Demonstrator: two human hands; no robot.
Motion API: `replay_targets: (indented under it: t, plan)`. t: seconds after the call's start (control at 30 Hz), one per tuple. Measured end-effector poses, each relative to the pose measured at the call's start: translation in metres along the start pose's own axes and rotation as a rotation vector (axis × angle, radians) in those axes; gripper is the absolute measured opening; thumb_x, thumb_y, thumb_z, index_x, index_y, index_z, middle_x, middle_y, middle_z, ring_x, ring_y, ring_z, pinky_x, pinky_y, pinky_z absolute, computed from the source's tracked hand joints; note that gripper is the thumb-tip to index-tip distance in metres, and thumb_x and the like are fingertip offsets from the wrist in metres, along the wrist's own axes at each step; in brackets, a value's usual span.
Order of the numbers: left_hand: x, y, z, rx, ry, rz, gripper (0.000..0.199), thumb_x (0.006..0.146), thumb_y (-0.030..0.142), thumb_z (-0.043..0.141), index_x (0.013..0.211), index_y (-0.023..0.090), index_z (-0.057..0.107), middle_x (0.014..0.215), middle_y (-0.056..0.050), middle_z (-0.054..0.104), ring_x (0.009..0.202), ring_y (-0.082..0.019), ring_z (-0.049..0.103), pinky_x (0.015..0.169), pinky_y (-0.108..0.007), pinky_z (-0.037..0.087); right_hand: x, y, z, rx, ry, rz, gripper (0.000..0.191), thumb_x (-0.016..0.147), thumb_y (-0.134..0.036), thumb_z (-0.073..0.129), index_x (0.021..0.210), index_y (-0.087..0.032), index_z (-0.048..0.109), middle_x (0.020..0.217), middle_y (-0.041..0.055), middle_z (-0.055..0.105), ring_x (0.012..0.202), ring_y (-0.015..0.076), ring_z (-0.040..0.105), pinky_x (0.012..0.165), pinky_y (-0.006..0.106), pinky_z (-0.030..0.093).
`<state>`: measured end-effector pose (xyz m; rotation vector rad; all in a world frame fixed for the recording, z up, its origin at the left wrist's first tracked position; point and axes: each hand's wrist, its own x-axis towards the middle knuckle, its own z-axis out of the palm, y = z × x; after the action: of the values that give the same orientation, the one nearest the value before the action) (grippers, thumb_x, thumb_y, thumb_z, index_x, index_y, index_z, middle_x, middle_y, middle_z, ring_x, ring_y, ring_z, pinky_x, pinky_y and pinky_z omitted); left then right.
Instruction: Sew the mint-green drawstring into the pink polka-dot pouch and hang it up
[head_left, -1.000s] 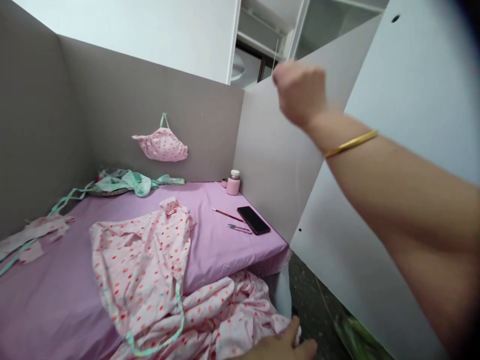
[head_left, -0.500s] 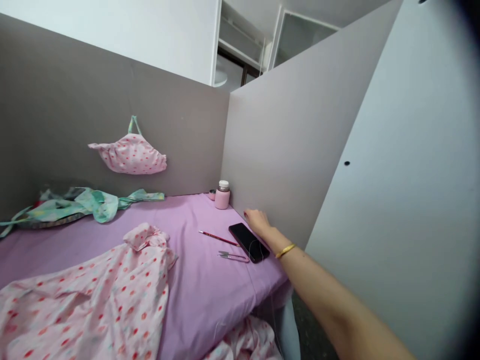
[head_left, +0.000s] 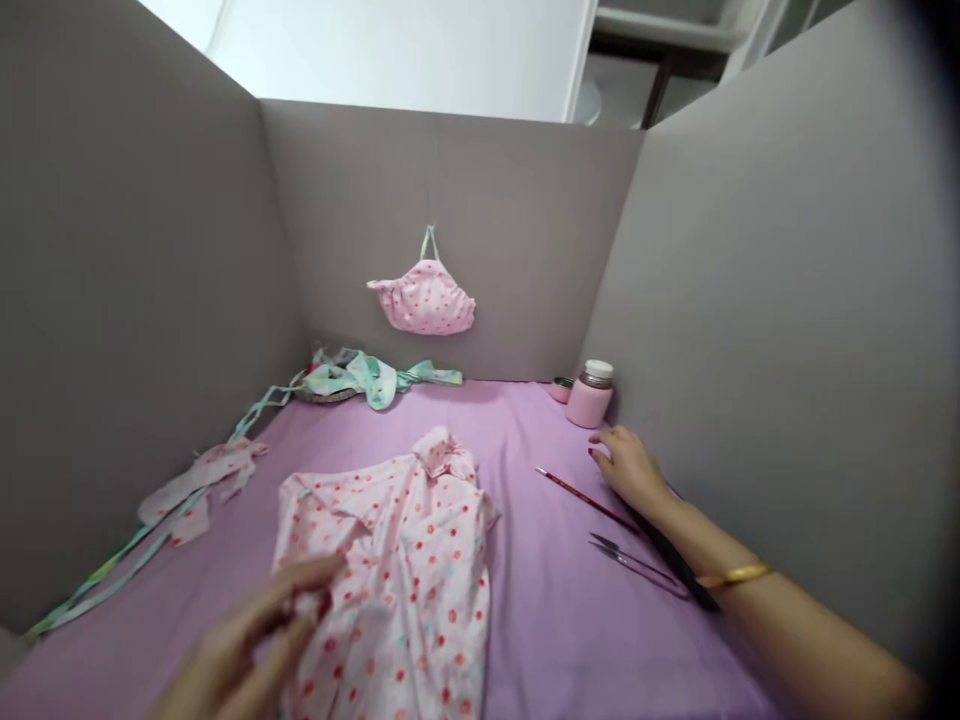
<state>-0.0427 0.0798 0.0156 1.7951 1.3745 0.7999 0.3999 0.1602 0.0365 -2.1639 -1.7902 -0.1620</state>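
My left hand [head_left: 247, 640] is blurred at the lower left, over the front of a pink garment with red dots [head_left: 420, 560]. Its thumb and fingers are bent towards each other; whether anything is between them I cannot make out. On the right, my right hand [head_left: 630, 470], with a gold bangle on the wrist, has its fingers apart and nothing in them. It is beside the grey panel, just in front of a pink jar with a white lid [head_left: 590, 395]. A dark red pencil [head_left: 585, 497] and thread snips [head_left: 637, 567] lie near it. My forearm partly covers a black phone [head_left: 679, 565].
Grey panels [head_left: 450, 180] enclose the purple cloth-covered table [head_left: 540, 620] on three sides. A dotted pink fabric piece [head_left: 427, 300] hangs on the back panel. Green fabric strips [head_left: 375, 380] lie at the back left, with dotted scraps [head_left: 199, 485] along the left panel. A small pink lid [head_left: 561, 389] is by the jar.
The view has swung left, showing the left panel. My left hand has come into view over the garment. My right hand's fingers are now more spread, still near the phone.
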Motion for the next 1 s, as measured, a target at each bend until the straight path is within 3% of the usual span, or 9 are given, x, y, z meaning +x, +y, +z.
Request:
replay_targets:
  t: [0.1, 0.2, 0.3, 0.47, 0.6, 0.7, 0.83, 0.93, 1.0]
  plan:
    - [0.059, -0.016, -0.027, 0.379, 0.304, 0.046, 0.054, 0.08, 0.038, 0.044, 0.126, 0.01, 0.044, 0.138, -0.016, 0.036, 0.13, -0.029, 0.028, 0.105, -0.04, 0.025, -0.004, -0.057, 0.003, 0.149, -0.03, -0.171, 0.023, 0.087, -0.026, 0.045, 0.101, -0.017, 0.06, 0.102, 0.0084, 0.058, 0.098, 0.0197, 0.052, 0.084, 0.027, 0.038]
    - [0.106, -0.025, -0.025, 0.571, 0.338, -0.037, 0.062, 0.079, 0.032, 0.044, 0.131, 0.001, 0.035, 0.134, -0.026, 0.037, 0.126, -0.036, 0.032, 0.1, -0.047, 0.028, -0.011, -0.115, 0.025, 0.247, -0.098, -0.231, 0.029, 0.084, -0.036, 0.047, 0.104, -0.019, 0.059, 0.098, 0.0068, 0.062, 0.087, 0.0189, 0.057, 0.073, 0.026, 0.041]
    - [0.127, -0.029, -0.016, 0.575, 0.296, -0.06, 0.049, 0.075, 0.031, 0.051, 0.116, 0.005, 0.054, 0.104, -0.019, 0.063, 0.099, -0.033, 0.058, 0.082, -0.038, 0.044, -0.013, -0.15, 0.055, 0.299, -0.18, -0.193, 0.029, 0.075, -0.038, 0.058, 0.09, -0.014, 0.063, 0.082, 0.0079, 0.065, 0.07, 0.0198, 0.059, 0.059, 0.025, 0.04]
    - [0.123, -0.03, -0.051, 0.548, 0.408, -0.033, 0.03, 0.083, 0.027, 0.04, 0.1, 0.016, 0.062, 0.086, -0.006, 0.068, 0.079, -0.021, 0.063, 0.065, -0.026, 0.046, 0.012, -0.143, 0.069, 0.438, -0.175, -0.163, 0.008, 0.078, -0.02, 0.057, 0.078, -0.013, 0.061, 0.073, 0.0007, 0.063, 0.067, 0.0134, 0.058, 0.059, 0.022, 0.042]
    - [0.116, -0.032, -0.095, 0.61, 0.547, -0.003, 0.037, 0.086, 0.026, 0.035, 0.113, 0.01, 0.054, 0.103, -0.013, 0.06, 0.096, -0.029, 0.056, 0.081, -0.039, 0.044, 0.039, -0.119, 0.062, 0.505, -0.042, -0.037, 0.015, 0.084, -0.018, 0.051, 0.096, -0.011, 0.056, 0.087, 0.0031, 0.06, 0.072, 0.0127, 0.056, 0.066, 0.028, 0.045]
    - [0.11, -0.04, -0.096, 0.652, 0.55, 0.043, 0.045, 0.084, 0.025, 0.041, 0.122, 0.002, 0.046, 0.119, -0.022, 0.048, 0.113, -0.039, 0.042, 0.093, -0.053, 0.032, 0.035, -0.115, 0.063, 0.523, 0.034, 0.013, 0.021, 0.079, -0.012, 0.05, 0.099, -0.009, 0.055, 0.096, 0.0094, 0.057, 0.077, 0.0161, 0.055, 0.071, 0.032, 0.044]
    - [0.083, -0.039, -0.058, 0.601, 0.404, 0.203, 0.038, 0.082, 0.025, 0.045, 0.117, 0.01, 0.051, 0.126, -0.016, 0.048, 0.12, -0.03, 0.039, 0.101, -0.042, 0.027, -0.014, -0.134, 0.055, 0.574, 0.03, -0.163, 0.019, 0.078, -0.013, 0.046, 0.092, -0.013, 0.058, 0.096, 0.0086, 0.058, 0.083, 0.0174, 0.054, 0.076, 0.031, 0.041]
    - [0.05, -0.019, -0.021, 0.458, 0.081, 0.341, 0.024, 0.087, 0.029, 0.041, 0.097, 0.02, 0.06, 0.096, -0.004, 0.065, 0.091, -0.016, 0.059, 0.082, -0.025, 0.044, -0.062, -0.154, 0.039, 0.611, -0.105, -0.418, 0.015, 0.078, -0.014, 0.048, 0.083, -0.017, 0.062, 0.083, 0.0034, 0.06, 0.081, 0.0154, 0.053, 0.076, 0.027, 0.04]
    - [0.029, -0.004, -0.001, 0.355, -0.236, 0.401, 0.018, 0.085, 0.032, 0.048, 0.087, 0.022, 0.063, 0.086, -0.001, 0.066, 0.083, -0.017, 0.059, 0.075, -0.027, 0.042, -0.089, -0.166, 0.03, 0.612, -0.221, -0.628, 0.012, 0.081, -0.018, 0.05, 0.085, -0.017, 0.062, 0.08, 0.0038, 0.059, 0.08, 0.0152, 0.052, 0.076, 0.027, 0.039]
